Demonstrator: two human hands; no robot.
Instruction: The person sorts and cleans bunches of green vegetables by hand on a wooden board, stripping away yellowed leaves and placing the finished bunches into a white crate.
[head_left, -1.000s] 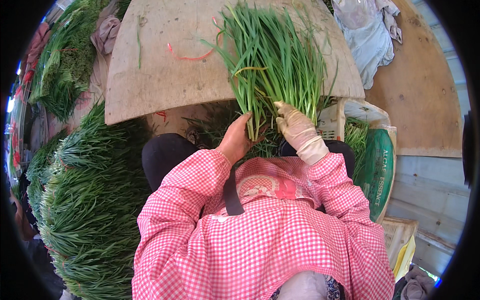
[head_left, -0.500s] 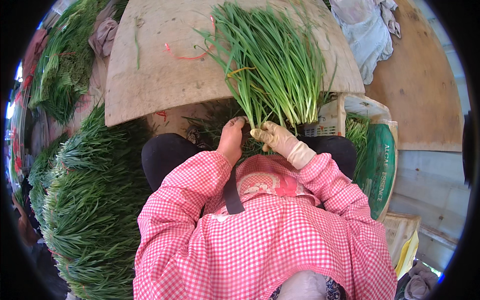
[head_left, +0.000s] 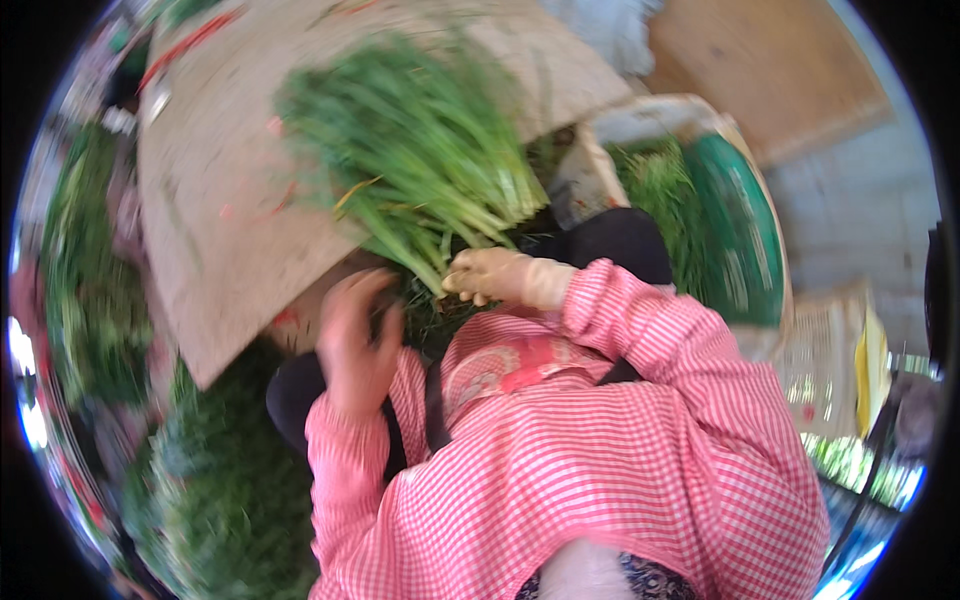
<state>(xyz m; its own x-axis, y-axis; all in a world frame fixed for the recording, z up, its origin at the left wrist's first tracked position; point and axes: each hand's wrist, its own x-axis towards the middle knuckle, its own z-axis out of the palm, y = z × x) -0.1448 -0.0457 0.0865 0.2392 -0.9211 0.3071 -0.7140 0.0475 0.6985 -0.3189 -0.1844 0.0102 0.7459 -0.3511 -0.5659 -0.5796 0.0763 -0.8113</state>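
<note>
One loose bunch of chive-like greens [head_left: 430, 140] lies across the upper middle of the frame, on a plywood board [head_left: 225, 225], with its stem ends reaching past the board's near edge toward the hands. The gloved right hand [head_left: 495, 275], near the centre of the frame, is just below the main row of stem ends; its fingers are bent in at the tips of the lowest stems, though whether they pinch them or only touch them cannot be told. The bare left hand [head_left: 360, 340], left of centre and blurred by motion, is apart from the stems, to the lower left of their ends, with thumb and fingers spread wide.

The greens are long, narrow and flat-leaved. Dark green tips fan toward the upper left, softened by blur, while the stems pale to light green and whitish at the lower right. The ends are uneven: a thinner group runs lower than the rest. A single yellow leaf [head_left: 355, 192] crosses the bunch on its left side. Further greens fill a white crate [head_left: 640, 118] at the upper right.
</note>
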